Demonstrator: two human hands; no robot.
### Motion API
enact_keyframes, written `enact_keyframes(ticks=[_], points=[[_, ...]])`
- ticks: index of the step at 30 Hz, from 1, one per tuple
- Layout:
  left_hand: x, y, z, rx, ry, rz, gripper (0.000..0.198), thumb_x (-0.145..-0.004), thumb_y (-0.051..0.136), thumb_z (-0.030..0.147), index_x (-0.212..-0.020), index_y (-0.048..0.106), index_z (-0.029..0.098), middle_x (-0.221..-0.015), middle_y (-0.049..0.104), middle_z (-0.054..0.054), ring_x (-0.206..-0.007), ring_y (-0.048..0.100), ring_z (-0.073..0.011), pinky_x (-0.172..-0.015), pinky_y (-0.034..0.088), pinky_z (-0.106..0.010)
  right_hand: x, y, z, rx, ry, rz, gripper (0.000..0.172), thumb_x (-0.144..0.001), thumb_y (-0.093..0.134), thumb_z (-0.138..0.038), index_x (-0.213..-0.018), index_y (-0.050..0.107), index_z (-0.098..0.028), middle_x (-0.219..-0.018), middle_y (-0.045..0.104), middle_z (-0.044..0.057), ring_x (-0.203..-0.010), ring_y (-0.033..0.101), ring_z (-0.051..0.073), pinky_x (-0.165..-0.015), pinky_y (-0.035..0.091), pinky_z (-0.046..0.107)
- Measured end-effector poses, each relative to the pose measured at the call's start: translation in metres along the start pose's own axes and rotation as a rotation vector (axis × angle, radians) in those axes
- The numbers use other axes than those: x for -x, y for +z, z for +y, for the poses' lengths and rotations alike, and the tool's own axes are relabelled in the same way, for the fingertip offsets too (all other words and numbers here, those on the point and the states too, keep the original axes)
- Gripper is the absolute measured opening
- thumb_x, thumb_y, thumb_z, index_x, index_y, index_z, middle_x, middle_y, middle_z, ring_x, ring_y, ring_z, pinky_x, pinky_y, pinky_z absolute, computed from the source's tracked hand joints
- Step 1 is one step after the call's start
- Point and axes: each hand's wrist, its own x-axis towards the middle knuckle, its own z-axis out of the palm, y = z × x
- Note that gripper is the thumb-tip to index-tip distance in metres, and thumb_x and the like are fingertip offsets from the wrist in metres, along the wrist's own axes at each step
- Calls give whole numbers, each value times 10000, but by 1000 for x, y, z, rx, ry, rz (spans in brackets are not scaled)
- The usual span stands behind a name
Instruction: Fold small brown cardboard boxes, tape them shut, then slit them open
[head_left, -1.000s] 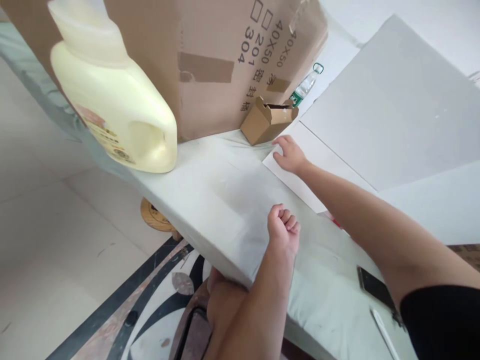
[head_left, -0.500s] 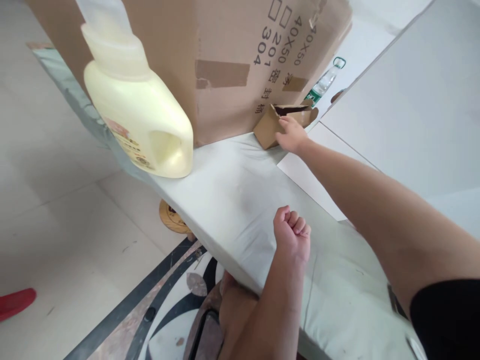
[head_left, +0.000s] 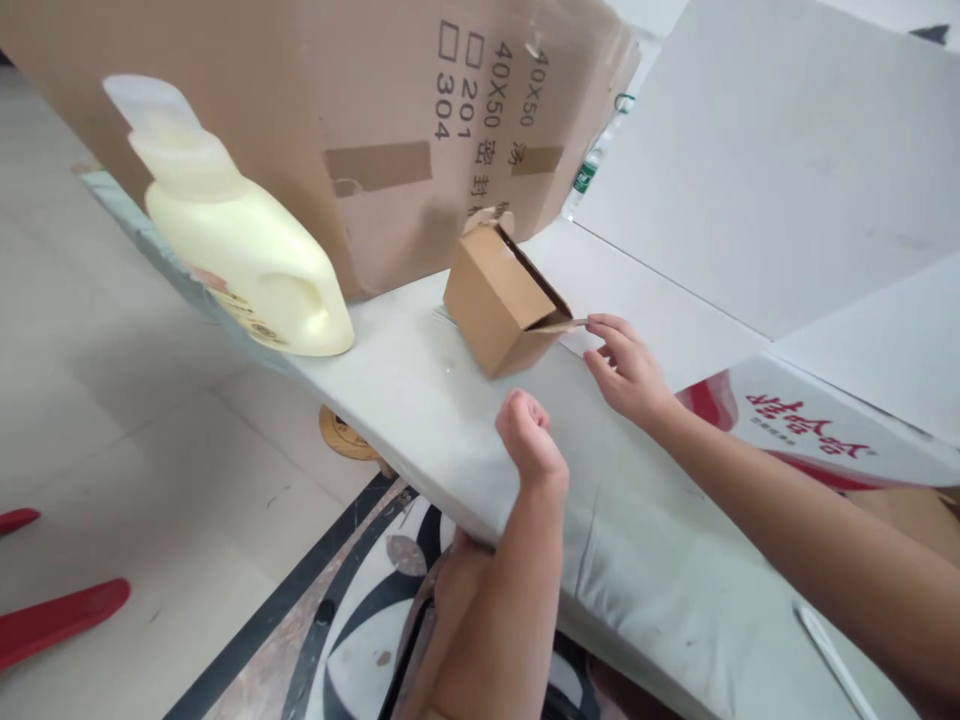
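A small brown cardboard box (head_left: 491,300) stands tilted on the pale cloth-covered surface (head_left: 420,400), its top flaps partly raised. My right hand (head_left: 630,368) pinches the edge of a flap at the box's near right corner between thumb and fingers. Closer to me, my left hand (head_left: 531,432) hovers over the cloth as a closed fist, apart from the box. Nothing shows sticking out of that fist. Inside the box I see only a dark gap under the flaps.
A large printed carton (head_left: 390,230) rises behind the small box. Left of it stands a pale yellow detergent bottle (head_left: 247,250). A clear plastic bottle (head_left: 592,165) is beside the carton. White panels (head_left: 750,150) and a red-and-white carton (head_left: 795,420) line the right; a white stick-like object (head_left: 832,655) lies lower right.
The small box has come nearer and turned, with my right hand now at its flap corner instead of its front side. My left fist has shifted slightly left and up. The view has shifted too.
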Motion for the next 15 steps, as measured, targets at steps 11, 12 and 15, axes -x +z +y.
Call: enact_keyframes(ticks=[11, 12, 15], points=[[0, -5, -10, -306, 388, -160, 291, -786, 519, 290, -612, 296, 223, -588, 263, 74, -473, 257, -72, -477, 202, -235, 198, -134, 64, 250, -39, 344, 499, -874, 666, -216, -1359, 656, -331, -1321, 695, 137, -1113, 725, 356, -830, 631, 520], [1, -4, -17, -345, 382, -187, 297, -801, 517, 295, -614, 298, 223, -589, 267, 72, -477, 265, -76, -482, 213, -237, 216, -140, 70, 197, 80, 394, 493, -899, 646, -255, -1377, 648, -378, -1367, 668, 129, -1090, 728, 352, -819, 624, 534], [4, -2, -42, -562, 438, -325, 246, -847, 544, 327, -655, 438, 215, -641, 434, 32, -585, 449, -105, -569, 353, -236, 262, -141, 83, -14, 305, 497, 500, -971, 531, -387, -1468, 556, -432, -1339, 661, 120, -1061, 730, 344, -803, 611, 552]])
